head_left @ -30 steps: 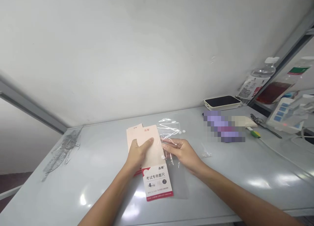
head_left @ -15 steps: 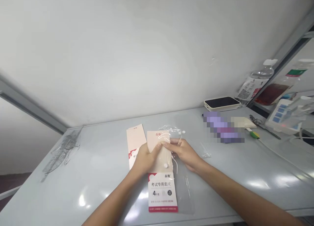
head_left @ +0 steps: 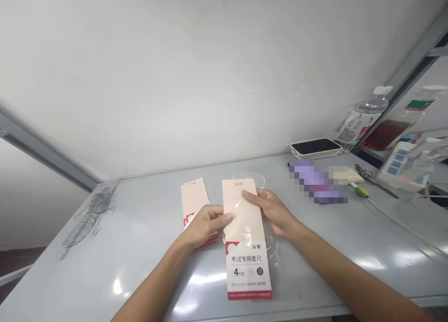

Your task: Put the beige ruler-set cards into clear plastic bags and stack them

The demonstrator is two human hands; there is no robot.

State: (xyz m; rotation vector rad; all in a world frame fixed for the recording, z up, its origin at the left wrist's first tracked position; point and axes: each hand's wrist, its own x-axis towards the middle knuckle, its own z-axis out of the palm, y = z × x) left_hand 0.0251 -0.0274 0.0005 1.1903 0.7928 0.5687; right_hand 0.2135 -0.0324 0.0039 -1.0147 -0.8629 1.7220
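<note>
A long card (head_left: 245, 270), pale pink above and white and red with Chinese print below, stands near the middle of the table. Clear plastic (head_left: 272, 245), a pouch with a white snap button (head_left: 248, 229), overlaps it; whether the card is wholly inside I cannot tell. My left hand (head_left: 209, 223) pinches the card's left edge, thumb in front and fingers behind. On the upper right, my right hand (head_left: 275, 211) grips the card and the plastic, its thumb lying across the front. Left of them lies a small stack of similar cards (head_left: 194, 195), partly hidden by my left hand.
A phone (head_left: 317, 147) lies against the wall, with a blurred purple item (head_left: 315, 179) in front. Scissors (head_left: 380, 182), a cable (head_left: 388, 214) and bottles (head_left: 364, 116) are on the right. Crumpled clear plastic (head_left: 89, 217) lies at the left edge.
The card and plastic have shifted right, nearer my right hand. My left thumb has slid from the card's middle to its left edge, and more of the stacked cards shows.
</note>
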